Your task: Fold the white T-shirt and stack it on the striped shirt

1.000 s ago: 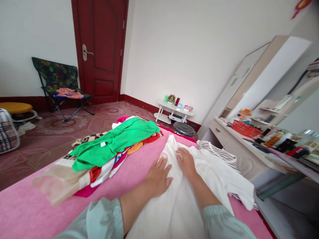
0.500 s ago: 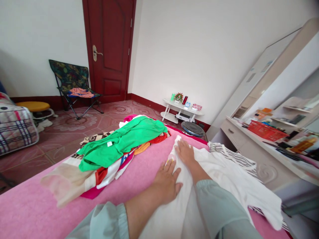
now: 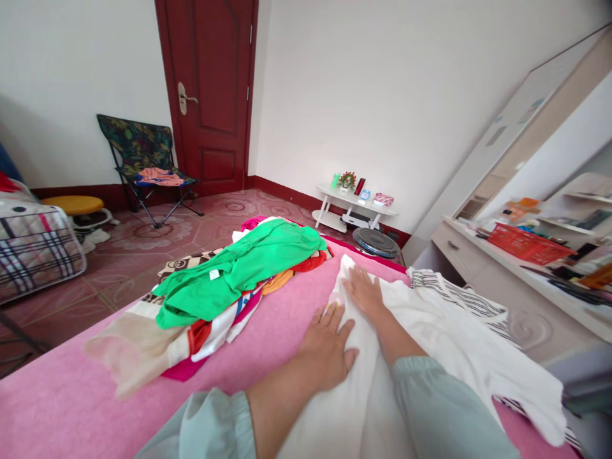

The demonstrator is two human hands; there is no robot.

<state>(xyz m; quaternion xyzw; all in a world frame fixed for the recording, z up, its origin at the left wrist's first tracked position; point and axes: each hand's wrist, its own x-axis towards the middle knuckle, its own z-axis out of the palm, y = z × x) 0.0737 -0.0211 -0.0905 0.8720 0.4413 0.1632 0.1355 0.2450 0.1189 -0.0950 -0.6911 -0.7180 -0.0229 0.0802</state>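
While both your palms face down on the white garment (image 3: 373, 366), it lies spread on the pink bed cover (image 3: 229, 395), directly beneath and around your hands. Left hand (image 3: 327, 350): laid flat near the garment's left edge, fingers extended and lightly parted, thumb held away from them. Right hand (image 3: 364, 293): at about 1 o'clock from the left, also flat, its fingers straight and slightly apart. Neither set is clamped on cloth.

Surroundings, clock centred on your hands: black-and-white striped fabric (image 3: 463, 293) borders the white garment between 2 and 3. At 10, a pile of clothes is topped by a green garment (image 3: 248, 268) with a white tag; a beige piece (image 3: 138, 350) trails from its near end. Farther off at 10, a folding chair (image 3: 134, 146) bears crumpled orange-pink cloth (image 3: 160, 176). Door (image 3: 215, 95) at 11. White stand (image 3: 329, 220) at 12. Dresser (image 3: 478, 274) past 2, carrying a red basket (image 3: 526, 243).
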